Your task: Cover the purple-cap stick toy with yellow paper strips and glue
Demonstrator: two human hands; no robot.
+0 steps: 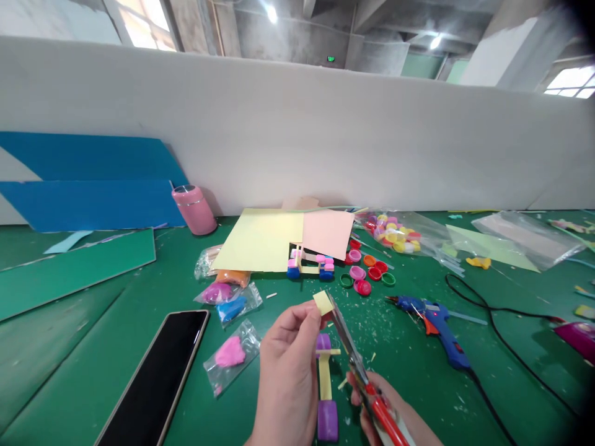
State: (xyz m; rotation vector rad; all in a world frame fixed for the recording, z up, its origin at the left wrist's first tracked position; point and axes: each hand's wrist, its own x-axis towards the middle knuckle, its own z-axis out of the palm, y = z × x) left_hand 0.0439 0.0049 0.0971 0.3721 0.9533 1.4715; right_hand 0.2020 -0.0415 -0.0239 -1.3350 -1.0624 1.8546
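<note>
My left hand [289, 365] pinches a small pale yellow piece of card [323, 303] between thumb and fingertips. In my right hand [404, 406] are red-handled scissors [346, 337], their blades pointing up and touching or almost touching the card's right edge. Below the card, partly hidden by my left hand, lies a small built piece with purple ends [328, 420] and a yellow strip [325, 379] between them. Farther back stands a similar small built piece with blue and pink ends [310, 265], beside the large yellow sheet [260, 238].
A blue glue gun [437, 325] with its black cord [493, 396] lies right. Coloured bottle caps [357, 272] and a bag of caps [395, 232] are behind. A phone [155, 378], clay packets [231, 353], a pink cup [195, 210] and green board [79, 272] occupy the left.
</note>
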